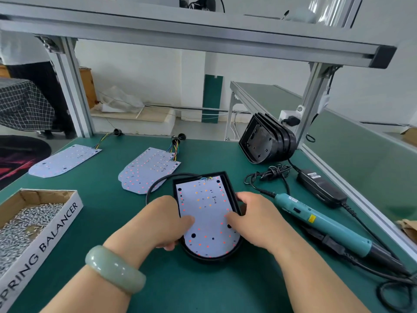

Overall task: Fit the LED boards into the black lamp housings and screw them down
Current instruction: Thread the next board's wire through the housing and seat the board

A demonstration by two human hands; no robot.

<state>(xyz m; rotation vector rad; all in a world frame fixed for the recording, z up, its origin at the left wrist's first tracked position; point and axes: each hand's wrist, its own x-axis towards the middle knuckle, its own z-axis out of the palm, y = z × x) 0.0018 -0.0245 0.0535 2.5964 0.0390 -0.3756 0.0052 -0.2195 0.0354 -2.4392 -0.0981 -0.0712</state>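
A black lamp housing (226, 179) lies flat on the green table in front of me, with a white LED board (206, 213) resting inside it. My left hand (165, 219) grips the housing's left edge, thumb on the board. My right hand (253, 216) holds the right edge, thumb pressing the board. A black cable (155, 185) loops out of the housing's far left corner. Two more LED boards with coloured wires lie further back: one (147, 169) just behind the housing, one (64, 160) at the far left.
A cardboard box of screws (33, 219) marked SPRING BALANCER sits at the left. A teal electric screwdriver (320, 224) lies at the right, its power adapter (321, 187) behind it. Several stacked black housings (268, 141) lean against the aluminium frame post. A person stands far left.
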